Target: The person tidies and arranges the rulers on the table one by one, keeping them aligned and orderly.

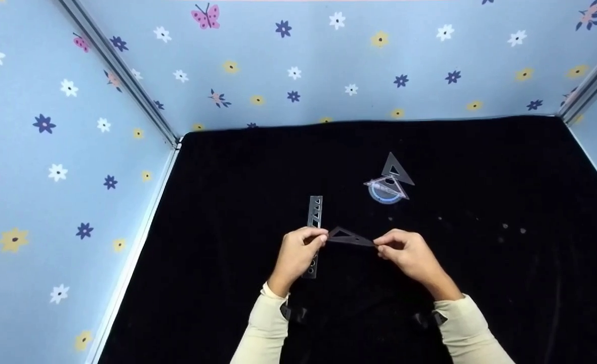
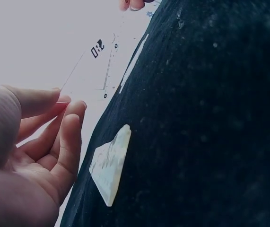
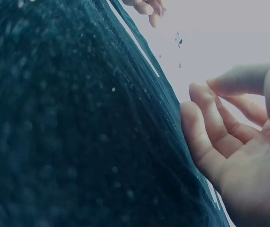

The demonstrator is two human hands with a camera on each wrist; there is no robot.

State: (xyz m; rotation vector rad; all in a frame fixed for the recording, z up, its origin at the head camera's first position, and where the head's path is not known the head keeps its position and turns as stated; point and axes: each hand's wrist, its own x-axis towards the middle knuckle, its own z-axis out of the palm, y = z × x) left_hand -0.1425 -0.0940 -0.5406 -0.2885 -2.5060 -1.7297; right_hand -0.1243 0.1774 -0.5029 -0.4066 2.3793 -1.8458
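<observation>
Currently, both hands were pinching one clear set square [image 1: 350,241], thin and long, with a triangular cutout. Left hand [image 1: 294,254]: thumb and fingertips closed narrowly on its left end. Right hand [image 1: 409,255]: thumb and fingertips gripped the pointed right end. The piece spanned the gap between the hands, above the near-middle part of the bench [image 1: 217,202], which was covered in black cloth. In the left wrist view it bore dark printed marks; these could not be read.

A clear ruler [image 1: 311,211] with a row of cutouts lay under the left hand, running roughly away from the person. The hand hid its middle; contact between the two could not be determined. Farther back and to the right, well apart from the ruler, lay a group of three: a grey set square [image 1: 402,175], a pink-edged set square [image 1: 402,191] and a round-edged protractor [image 1: 382,199]. The last two overlapped, beside the lower edge of the grey one; stacking order unclear.

Pale sleeves [image 1: 264,331] covered both forearms. Light-blue panels [image 1: 318,50] printed with flowers and butterflies stood behind and at the sides.
</observation>
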